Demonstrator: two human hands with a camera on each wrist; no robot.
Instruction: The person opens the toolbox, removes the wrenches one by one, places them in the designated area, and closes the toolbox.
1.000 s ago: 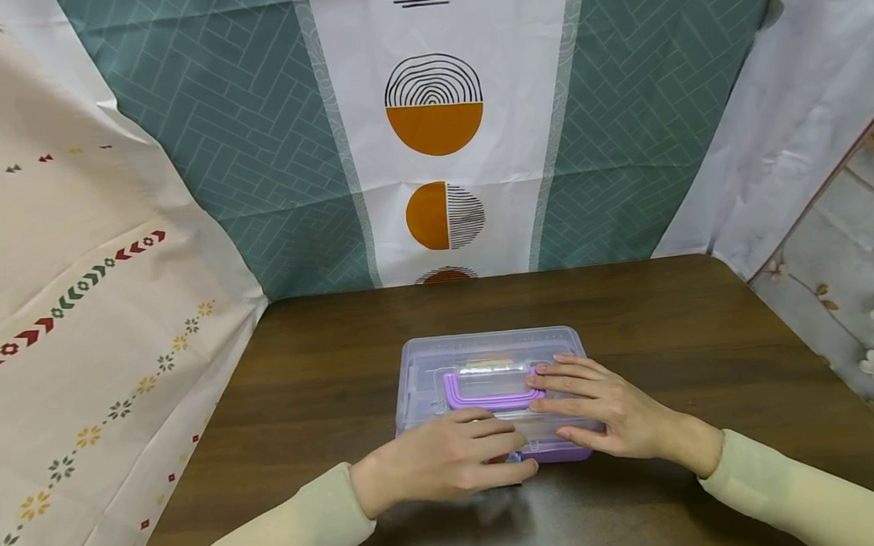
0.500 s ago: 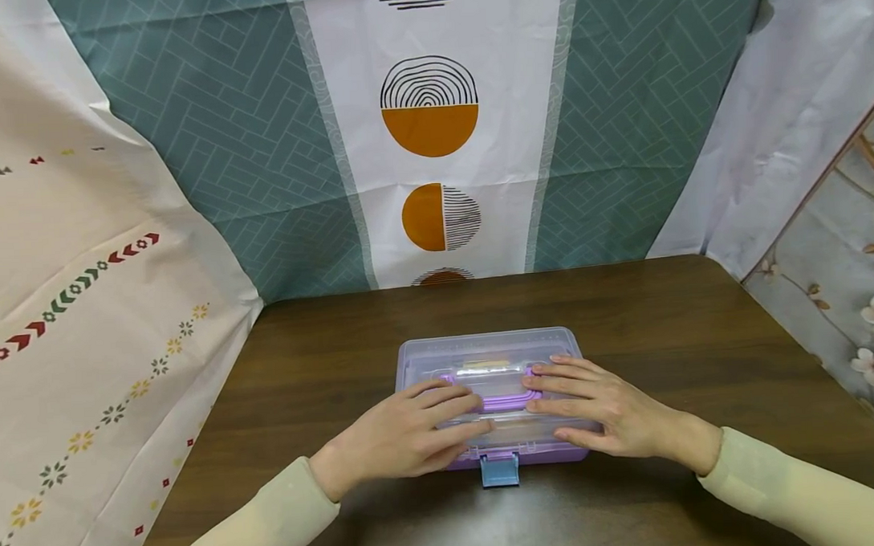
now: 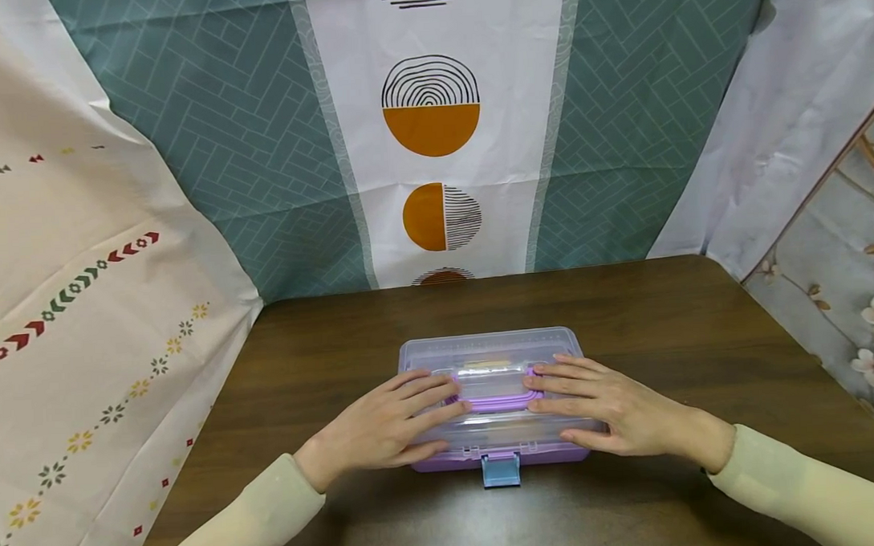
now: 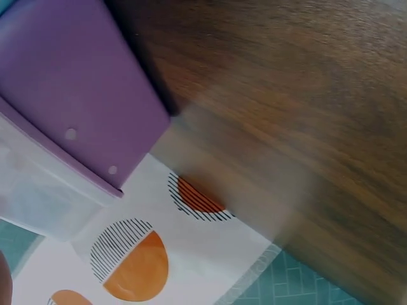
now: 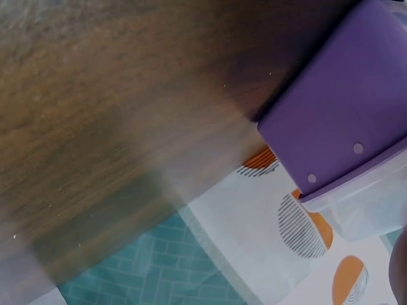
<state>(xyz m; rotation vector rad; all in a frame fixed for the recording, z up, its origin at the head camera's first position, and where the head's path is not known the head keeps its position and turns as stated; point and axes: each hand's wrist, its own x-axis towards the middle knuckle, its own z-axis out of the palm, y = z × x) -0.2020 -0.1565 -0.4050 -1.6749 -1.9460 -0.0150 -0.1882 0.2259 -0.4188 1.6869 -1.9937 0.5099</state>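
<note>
A plastic storage box with a see-through lid lies in the middle of the head view. A purple carrying handle lies flat on its lid. At the front edge a light blue latch hangs unfastened. My left hand rests on the left part of the lid with fingers spread, fingertips by the handle. On the right part lies my right hand, its fingers also spread and fairly straight. Both wrist views show the purple base and the clear lid above it. What is inside the box is hard to make out.
The box stands on a dark brown wooden table. Behind it hangs a green and white patterned cloth. A cream cloth drapes along the left side, and a floral cloth along the right.
My left hand has left the front latch and moved up and left onto the lid. The latch, covered before, now shows swung outward. My right hand has stayed about where it was.
</note>
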